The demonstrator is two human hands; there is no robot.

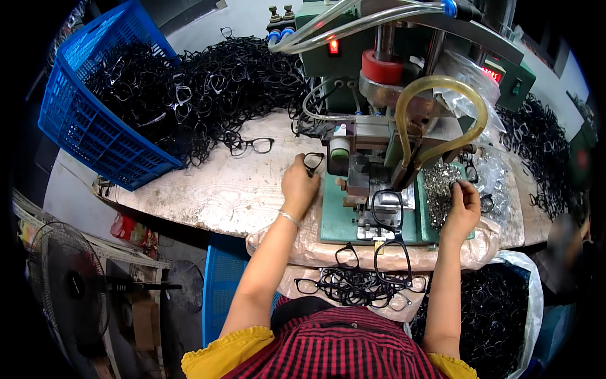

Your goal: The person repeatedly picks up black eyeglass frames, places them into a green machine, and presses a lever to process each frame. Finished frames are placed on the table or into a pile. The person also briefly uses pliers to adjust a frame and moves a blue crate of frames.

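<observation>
My left hand (pixel 299 188) is closed on a black eyeglass frame (pixel 313 162), just left of the green bench machine (pixel 341 211). On the right, my right hand (pixel 462 213) reaches to a green tray holding a heap of small silvery metal parts (pixel 437 189). Its fingertips are pinched together at the heap's edge; whatever lies between them is too small to name. Between my hands, another black eyeglass frame (pixel 401 243) sits at the machine's metal fixture (pixel 372 232), its lower part hanging over the front. Several more black frames (pixel 353 287) lie on the padded cloth near my lap.
A blue plastic crate (pixel 104 129) tilts at the left, spilling black frames (pixel 237 69) across the table. One frame (pixel 252 146) lies apart. A bent yellowish tube (pixel 435 85) arches over the machine. A white-edged sack (pixel 533 297) of dark frames stands lower right; a fan (pixel 69 284) is lower left.
</observation>
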